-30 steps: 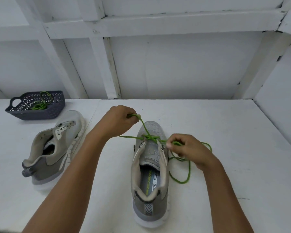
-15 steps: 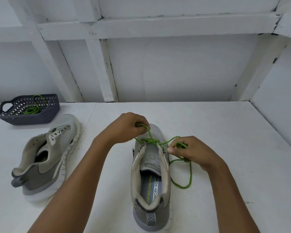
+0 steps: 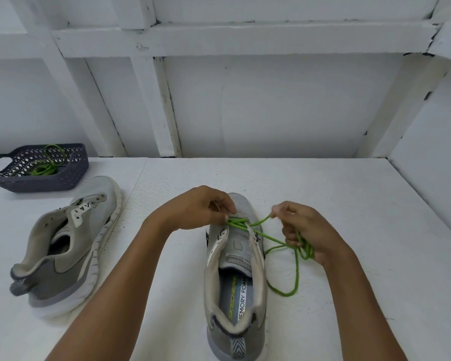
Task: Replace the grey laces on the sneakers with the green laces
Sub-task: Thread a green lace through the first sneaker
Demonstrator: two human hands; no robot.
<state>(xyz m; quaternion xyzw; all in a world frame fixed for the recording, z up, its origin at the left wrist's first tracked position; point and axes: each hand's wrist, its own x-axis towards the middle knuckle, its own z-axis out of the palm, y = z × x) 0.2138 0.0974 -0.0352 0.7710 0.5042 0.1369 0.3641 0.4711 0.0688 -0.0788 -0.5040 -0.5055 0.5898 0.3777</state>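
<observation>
Two hands work the sneaker (image 3: 234, 280) at 6 o'clock: my left hand (image 3: 201, 207) pinches the green lace (image 3: 296, 274) at the toe eyelets, my right hand (image 3: 309, 231) grips bunched slack at 3 o'clock, table (image 3: 375, 225) running on to the wall (image 3: 430, 157).

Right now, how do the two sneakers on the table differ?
The middle sneaker stands upright; the left sneaker leans over sideways. The middle sneaker has a green lace in its front eyelets; the left sneaker's eyelets are bare. The left hand and right hand hold the middle sneaker's lace; the left sneaker lies untouched. Both are grey and the same style.
</observation>
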